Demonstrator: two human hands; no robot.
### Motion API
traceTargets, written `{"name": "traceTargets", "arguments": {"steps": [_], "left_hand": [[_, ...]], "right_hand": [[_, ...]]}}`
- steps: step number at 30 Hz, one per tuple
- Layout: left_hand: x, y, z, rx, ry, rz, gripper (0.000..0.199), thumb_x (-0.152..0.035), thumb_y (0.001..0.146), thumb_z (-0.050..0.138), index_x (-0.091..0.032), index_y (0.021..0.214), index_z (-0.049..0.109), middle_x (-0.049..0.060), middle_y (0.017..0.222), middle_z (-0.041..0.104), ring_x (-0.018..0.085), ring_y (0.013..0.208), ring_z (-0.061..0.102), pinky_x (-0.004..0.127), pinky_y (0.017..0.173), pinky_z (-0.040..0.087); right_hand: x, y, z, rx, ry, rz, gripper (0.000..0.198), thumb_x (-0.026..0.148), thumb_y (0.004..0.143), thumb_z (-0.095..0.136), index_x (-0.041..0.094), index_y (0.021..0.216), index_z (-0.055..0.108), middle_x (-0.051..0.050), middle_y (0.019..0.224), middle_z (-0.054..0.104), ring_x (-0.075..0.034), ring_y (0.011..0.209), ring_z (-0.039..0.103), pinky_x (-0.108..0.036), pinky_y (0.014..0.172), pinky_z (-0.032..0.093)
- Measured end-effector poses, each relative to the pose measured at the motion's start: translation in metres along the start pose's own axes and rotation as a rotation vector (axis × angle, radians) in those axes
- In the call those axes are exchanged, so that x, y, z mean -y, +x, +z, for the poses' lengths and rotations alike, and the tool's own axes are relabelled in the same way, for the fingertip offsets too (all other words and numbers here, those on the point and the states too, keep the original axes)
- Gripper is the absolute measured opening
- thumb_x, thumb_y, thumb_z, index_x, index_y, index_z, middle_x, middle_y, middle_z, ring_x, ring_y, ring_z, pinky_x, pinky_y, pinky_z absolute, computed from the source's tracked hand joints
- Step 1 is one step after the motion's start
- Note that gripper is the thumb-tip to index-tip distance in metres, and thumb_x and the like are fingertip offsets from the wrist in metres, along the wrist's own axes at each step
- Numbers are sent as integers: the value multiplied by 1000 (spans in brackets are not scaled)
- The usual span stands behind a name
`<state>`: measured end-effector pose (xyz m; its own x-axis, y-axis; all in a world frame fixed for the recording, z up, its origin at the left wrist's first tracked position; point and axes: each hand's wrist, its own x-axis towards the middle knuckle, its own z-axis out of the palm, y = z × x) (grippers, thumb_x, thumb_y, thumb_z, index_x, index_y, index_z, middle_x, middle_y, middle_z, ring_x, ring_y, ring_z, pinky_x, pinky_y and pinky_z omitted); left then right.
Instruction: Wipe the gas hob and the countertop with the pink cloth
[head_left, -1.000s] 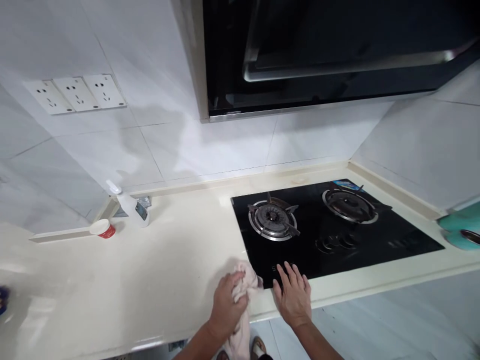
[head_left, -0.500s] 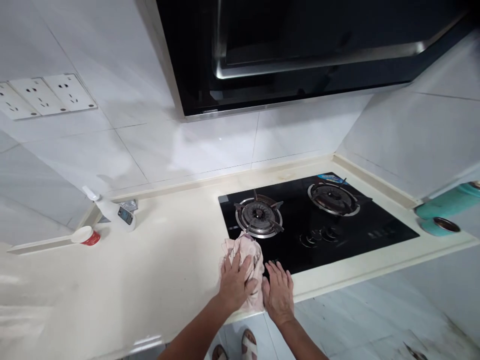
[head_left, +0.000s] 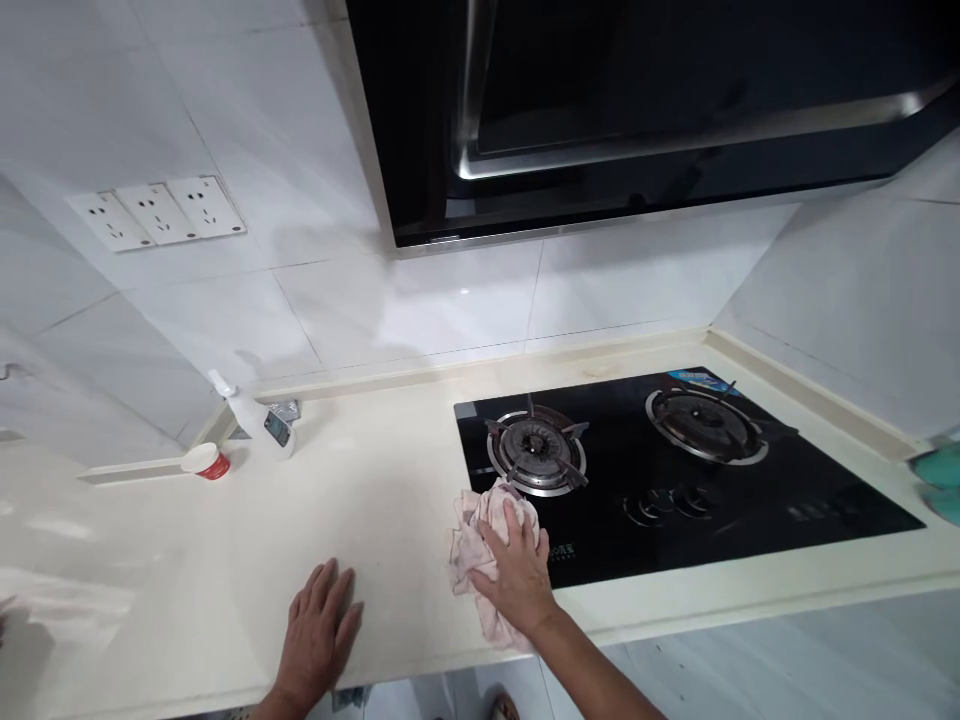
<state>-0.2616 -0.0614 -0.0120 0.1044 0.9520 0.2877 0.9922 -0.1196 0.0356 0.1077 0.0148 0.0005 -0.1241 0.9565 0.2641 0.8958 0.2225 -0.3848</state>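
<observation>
My right hand (head_left: 517, 575) presses down on a crumpled pale pink cloth (head_left: 476, 550), fingers curled over it and thumb out to its left side. The cloth bunches at the front left corner of the black glass gas hob (head_left: 600, 550), partly on the pale countertop (head_left: 390, 480) and close to the left burner (head_left: 535, 450). On the countertop to the left, near its front edge, my left hand (head_left: 315, 625) lies flat with fingers extended and nothing in it. Part of the cloth is hidden under my right hand.
A white spray bottle (head_left: 259, 420) and a red and white paper cup (head_left: 206, 460) stand at the back left. Above the hob hangs a dark range hood (head_left: 637, 200). Teal containers (head_left: 937, 480) sit at the right edge. Wall sockets (head_left: 157, 215) are at upper left.
My left hand has left the cloth and moved left onto the countertop. My right hand has shifted from beside the cloth onto it. The view has turned slightly left.
</observation>
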Motion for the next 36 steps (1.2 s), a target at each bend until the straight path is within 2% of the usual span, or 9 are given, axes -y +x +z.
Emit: {"name": "traceTargets", "arguments": {"steps": [3, 7, 13, 18, 23, 26, 29, 32, 36], "left_hand": [[-3, 0, 0, 19, 14, -22, 45, -44, 95, 46, -28, 134, 62, 9, 149, 55, 30, 139, 48, 48, 107, 45], [-7, 5, -1, 30, 2, -28, 46, -46, 96, 46, -26, 133, 63, 10, 149, 55, 30, 139, 48, 48, 108, 44], [-6, 5, -4, 39, 3, -36, 46, -48, 96, 45, -26, 132, 62, 9, 148, 56, 29, 139, 48, 47, 108, 44], [-9, 4, -5, 56, -23, -49, 46, -47, 96, 46, -26, 134, 61, 10, 150, 54, 30, 140, 47, 48, 108, 43], [-9, 2, 0, 22, -18, -15, 49, -50, 96, 48, -23, 135, 61, 14, 149, 53, 32, 139, 47, 50, 106, 43], [-8, 1, 2, 2, 5, 2, 48, -50, 97, 48, -22, 134, 61, 14, 148, 54, 33, 139, 47, 49, 105, 44], [-8, 1, 2, -7, 15, 12, 48, -50, 97, 47, -22, 134, 62, 14, 148, 55, 33, 138, 48, 49, 104, 44], [-8, 2, 2, -1, 14, 14, 49, -50, 97, 47, -21, 134, 61, 15, 148, 54, 34, 138, 47, 50, 105, 43], [-6, 1, 3, 4, 13, 13, 49, -50, 97, 47, -21, 134, 61, 15, 148, 54, 34, 139, 46, 50, 104, 43]], "right_hand": [[7, -1, 12, -44, 7, -7, 47, 36, 79, 72, 26, 124, 66, -14, 161, 25, -48, 139, 32, -71, 111, 22], [15, -21, 10, -88, 98, -19, 28, 28, 82, 64, 18, 108, 67, -13, 152, 36, -43, 134, 38, -62, 111, 31], [21, -68, -7, 22, 489, -46, 38, 10, 65, 58, 21, 102, 64, -11, 132, 52, -29, 122, 53, -43, 103, 48], [-9, -80, -68, 110, 699, 96, 43, 12, 70, 52, 24, 110, 64, -9, 134, 56, -24, 125, 56, -38, 104, 50], [-73, -50, -128, 207, 399, 156, 46, 32, 81, 58, 33, 127, 61, -4, 157, 34, -30, 145, 33, -54, 117, 34], [-103, -33, -111, 87, 177, 298, 56, 52, 84, 56, 33, 137, 56, -6, 160, 28, -36, 145, 27, -63, 115, 27], [-105, -23, -73, 61, 34, 367, 66, 61, 85, 54, 26, 141, 55, -12, 160, 25, -41, 145, 27, -63, 113, 28], [-72, -18, -43, 55, -80, 282, 66, 59, 82, 65, 26, 138, 59, -14, 161, 22, -45, 145, 22, -64, 113, 24], [3, -22, -22, 198, 42, 27, 59, 56, 78, 74, 33, 131, 63, -10, 162, 26, -44, 147, 18, -66, 113, 20]]}}
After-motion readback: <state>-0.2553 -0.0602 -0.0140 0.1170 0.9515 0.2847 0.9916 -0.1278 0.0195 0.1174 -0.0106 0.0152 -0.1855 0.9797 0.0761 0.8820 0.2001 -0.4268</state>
